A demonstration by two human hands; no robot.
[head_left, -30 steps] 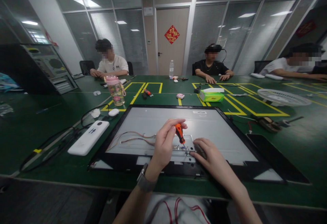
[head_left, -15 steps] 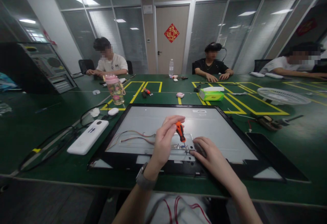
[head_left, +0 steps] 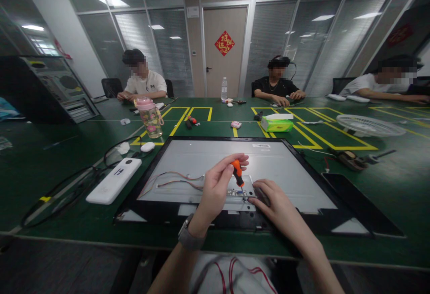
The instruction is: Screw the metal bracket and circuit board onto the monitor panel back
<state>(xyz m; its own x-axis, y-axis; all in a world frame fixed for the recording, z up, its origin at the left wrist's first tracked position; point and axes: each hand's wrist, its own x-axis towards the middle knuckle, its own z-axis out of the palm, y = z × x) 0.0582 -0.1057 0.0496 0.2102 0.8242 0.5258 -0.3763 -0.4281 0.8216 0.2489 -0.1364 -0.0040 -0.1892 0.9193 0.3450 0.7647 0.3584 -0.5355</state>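
A flat display panel (head_left: 289,173) with a black frame lies face down on the green table in front of me. My left hand (head_left: 217,189) is closed round an orange-handled screwdriver (head_left: 238,172), held upright with its tip on a small metal bracket (head_left: 240,193) near the panel's front edge. My right hand (head_left: 277,204) rests on the panel beside the bracket, its fingertips touching the bracket's right end. Thin orange and white wires (head_left: 174,180) run left from the bracket across the panel.
A white power bank (head_left: 114,180) and black cables (head_left: 67,191) lie left of the panel. Behind are a pink-lidded bottle (head_left: 149,117), a green tissue box (head_left: 277,124), a white fan grille (head_left: 369,125) and a computer case (head_left: 57,88). Three other people sit at the far side.
The screwdriver and my left hand's fingers have shifted slightly on the handle; my right hand stays at the bracket. The view has drifted a little.
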